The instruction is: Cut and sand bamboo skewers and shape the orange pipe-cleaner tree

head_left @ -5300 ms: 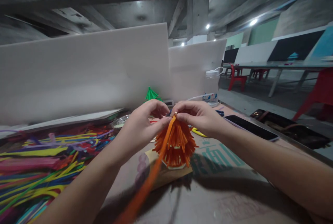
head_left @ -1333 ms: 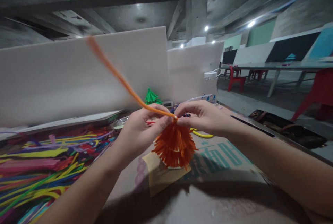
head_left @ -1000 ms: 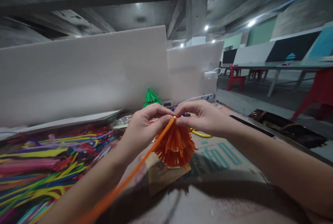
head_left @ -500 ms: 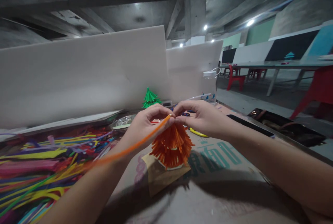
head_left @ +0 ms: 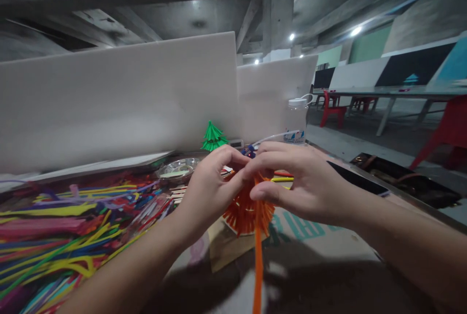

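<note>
My left hand is closed in a pinch at the top of a small orange pipe-cleaner tree, its thumb and index finger meeting there. Its fingertips touch those of my right hand, which is curled round from the other side. An orange pipe cleaner hangs from under my right thumb and runs down toward me, in front of the tree. The tree has fringed layers and stands on a square of brown cardboard. My fingers hide its tip.
Many coloured pipe cleaners lie heaped at left. Behind the hands are a clear dish, a green pipe-cleaner tree and a white-lidded bottle. A black phone-like slab lies at right; white panels stand behind.
The orange pipe cleaner has swung from across my left forearm to hanging down in front of the tree. My right hand has come over it, thumb lowered; the view has shifted slightly.
</note>
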Tool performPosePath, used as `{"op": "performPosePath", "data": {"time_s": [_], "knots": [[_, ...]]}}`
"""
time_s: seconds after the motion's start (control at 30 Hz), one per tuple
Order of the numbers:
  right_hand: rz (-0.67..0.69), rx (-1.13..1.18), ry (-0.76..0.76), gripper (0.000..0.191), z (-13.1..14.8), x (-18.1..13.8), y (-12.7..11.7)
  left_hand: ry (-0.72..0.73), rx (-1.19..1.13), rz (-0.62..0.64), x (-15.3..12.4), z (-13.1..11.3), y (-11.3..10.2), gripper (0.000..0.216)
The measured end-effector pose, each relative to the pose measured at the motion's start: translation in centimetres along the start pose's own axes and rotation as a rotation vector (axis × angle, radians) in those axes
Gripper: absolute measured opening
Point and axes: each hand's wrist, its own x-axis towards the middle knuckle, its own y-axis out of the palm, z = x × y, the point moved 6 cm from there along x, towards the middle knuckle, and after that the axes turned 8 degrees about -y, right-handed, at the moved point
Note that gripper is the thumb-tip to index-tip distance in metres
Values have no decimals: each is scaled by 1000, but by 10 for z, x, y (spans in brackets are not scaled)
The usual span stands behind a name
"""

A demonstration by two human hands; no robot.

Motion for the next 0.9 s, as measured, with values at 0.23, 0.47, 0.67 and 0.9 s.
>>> {"op": "performPosePath", "data": {"time_s": [0.23, 0.47, 0.67, 0.9], "knots": [[18, -107, 168, 3, -16, -7, -5, -61, -1, 15, 6, 9, -3, 6], [-16, -6, 222, 5, -35, -4, -11, -3, 6, 18, 3, 7, -2, 9], [33, 40, 256, 8, -42, 0, -10, 36, -14, 9, 1, 7, 0, 8], [-138, -150, 39, 14, -38, 4, -9, 98, -14, -68, -2, 3, 1, 4]]}}
